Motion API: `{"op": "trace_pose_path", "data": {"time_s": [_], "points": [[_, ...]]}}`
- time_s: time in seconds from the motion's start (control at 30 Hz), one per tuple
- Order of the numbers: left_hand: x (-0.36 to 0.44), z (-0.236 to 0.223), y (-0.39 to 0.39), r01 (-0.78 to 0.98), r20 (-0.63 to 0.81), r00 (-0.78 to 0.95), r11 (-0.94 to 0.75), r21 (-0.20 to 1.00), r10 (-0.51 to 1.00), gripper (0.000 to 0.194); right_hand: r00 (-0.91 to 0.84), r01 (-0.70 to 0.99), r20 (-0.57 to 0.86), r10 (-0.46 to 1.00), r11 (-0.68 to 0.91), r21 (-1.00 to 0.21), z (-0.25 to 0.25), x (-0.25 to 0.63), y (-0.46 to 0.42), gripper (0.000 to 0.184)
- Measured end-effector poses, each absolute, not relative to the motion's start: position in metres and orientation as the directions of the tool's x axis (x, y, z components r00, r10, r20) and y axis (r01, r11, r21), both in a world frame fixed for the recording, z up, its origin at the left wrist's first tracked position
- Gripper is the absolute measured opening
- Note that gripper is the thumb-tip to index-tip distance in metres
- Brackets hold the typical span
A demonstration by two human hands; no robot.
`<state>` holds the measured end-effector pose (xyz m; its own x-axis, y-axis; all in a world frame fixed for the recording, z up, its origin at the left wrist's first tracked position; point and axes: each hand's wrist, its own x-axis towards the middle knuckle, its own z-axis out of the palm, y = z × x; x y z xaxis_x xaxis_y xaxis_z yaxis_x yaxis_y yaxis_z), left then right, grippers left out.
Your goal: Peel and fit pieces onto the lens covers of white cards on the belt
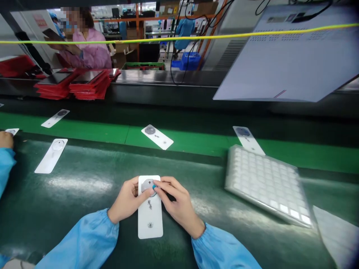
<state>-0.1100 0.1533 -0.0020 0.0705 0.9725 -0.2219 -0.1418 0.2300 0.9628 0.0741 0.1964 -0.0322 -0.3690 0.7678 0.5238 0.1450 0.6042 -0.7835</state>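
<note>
A white phone back cover [150, 220] lies in front of me, with dark lettering, a small emblem and a round grey camera area near its top. My left hand [127, 200] grips its left edge, the thumb pressed on the camera area. From the right, my right hand [179, 203] pinches a small blue piece [154, 186] against that area. I cannot make out what the blue piece is. The fingers partly cover the round area.
A clear tray of white pieces [266, 183] stands right, near white sheets [339, 235]. More covers [157, 137] lie on the green strip [117, 132]. Another person's hand [6, 140] is at far left. Red-edged stacks [89, 84] sit on the shelf; a white board [288, 63] hangs upper right.
</note>
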Motion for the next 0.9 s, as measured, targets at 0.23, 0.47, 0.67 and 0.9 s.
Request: {"op": "trace_pose_path", "data": {"time_s": [0.23, 0.47, 0.67, 0.9], "points": [[-0.110, -0.003, 0.152, -0.086, -0.174, 0.104, 0.183, 0.979, 0.979, 0.037, -0.348, 0.254, 0.570, 0.744, 0.660, -0.706, -0.032, 0.076, 0.199, 0.018], [-0.108, -0.001, 0.149, 0.057, -0.119, 0.139, 0.112, 0.992, 0.983, 0.032, -0.433, 0.372, 0.502, 0.749, 0.655, -0.657, -0.034, 0.078, 0.195, 0.015], [-0.108, 0.000, 0.150, 0.035, -0.143, 0.091, 0.140, 0.990, 0.986, 0.038, -0.442, 0.341, 0.408, 0.799, 0.570, -0.747, -0.027, 0.072, 0.192, 0.018], [-0.111, -0.001, 0.151, 0.009, -0.178, 0.073, 0.178, 0.984, 0.981, 0.040, -0.347, 0.286, 0.235, 0.908, 0.341, -0.895, -0.010, 0.144, 0.150, 0.024]]}}
